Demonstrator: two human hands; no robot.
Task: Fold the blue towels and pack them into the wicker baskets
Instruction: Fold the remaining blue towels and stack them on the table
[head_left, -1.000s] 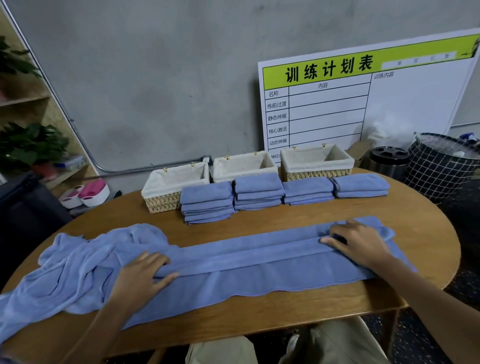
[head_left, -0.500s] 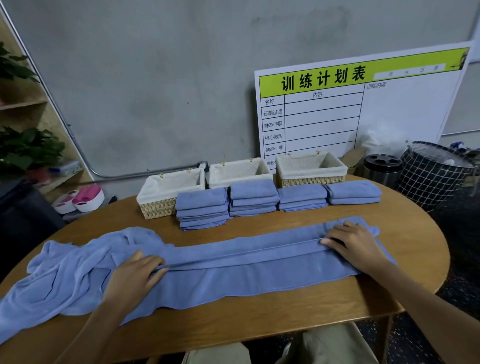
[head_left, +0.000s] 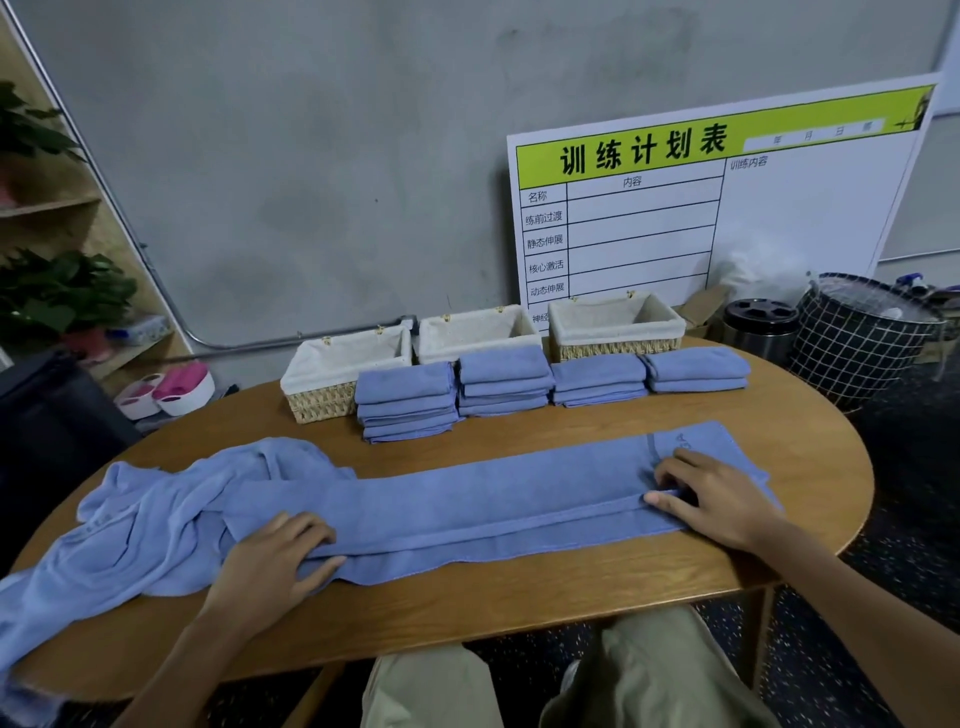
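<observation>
— How many wicker baskets are on the table?
— Three, in a row at the back: the left basket (head_left: 332, 379), the middle basket (head_left: 475, 332) and the right basket (head_left: 615, 325).
— And the folded towels?
— Four stacks: the first stack (head_left: 405, 400), the second stack (head_left: 504, 382), the third stack (head_left: 600, 379) and the fourth stack (head_left: 696, 369).
— Unfolded ones?
— One long towel (head_left: 467, 499) lies across the table; the bunched cloth (head_left: 130, 530) at its left cannot be counted apart.
— Hands?
— Two, the left hand (head_left: 270, 566) and the right hand (head_left: 717, 504).
</observation>
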